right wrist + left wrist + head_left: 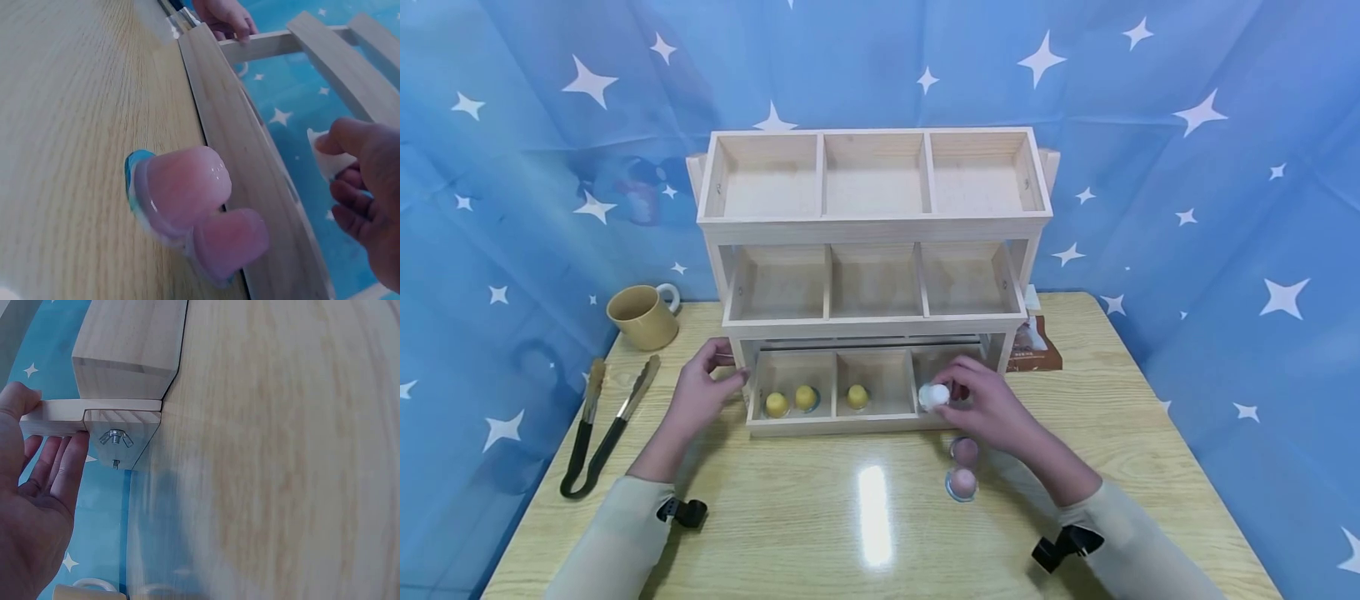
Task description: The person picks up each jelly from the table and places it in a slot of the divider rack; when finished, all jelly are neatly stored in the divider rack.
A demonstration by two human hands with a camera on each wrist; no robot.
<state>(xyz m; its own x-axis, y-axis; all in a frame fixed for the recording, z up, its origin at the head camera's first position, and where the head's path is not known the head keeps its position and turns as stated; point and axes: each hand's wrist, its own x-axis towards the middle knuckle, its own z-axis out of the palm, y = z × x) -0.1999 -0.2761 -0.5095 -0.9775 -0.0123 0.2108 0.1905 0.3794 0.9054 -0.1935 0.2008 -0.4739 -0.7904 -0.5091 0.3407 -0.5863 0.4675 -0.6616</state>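
Observation:
A three-tier wooden rack [874, 231] stands at the back of the table, each tier split into three compartments. My left hand [700, 390] grips the rack's left side post [59, 419], thumb on one face and fingers on the other. Over the bottom tier's right compartment, my right hand [988, 404] pinches a white jelly cup [934, 396]. Two yellow jelly cups [807, 397] sit in the bottom left compartment, and one yellow jelly cup [857, 396] is in the bottom middle. On the table before the rack, near my right hand, lie two pink jelly cups [187, 187].
Tongs with black handles [597, 454] lie on the left of the table, near a tan mug [643, 317]. Behind the rack's right side is a brown packet [1037, 350]. A blue star-patterned cloth [1187, 208] surrounds the table's back and sides.

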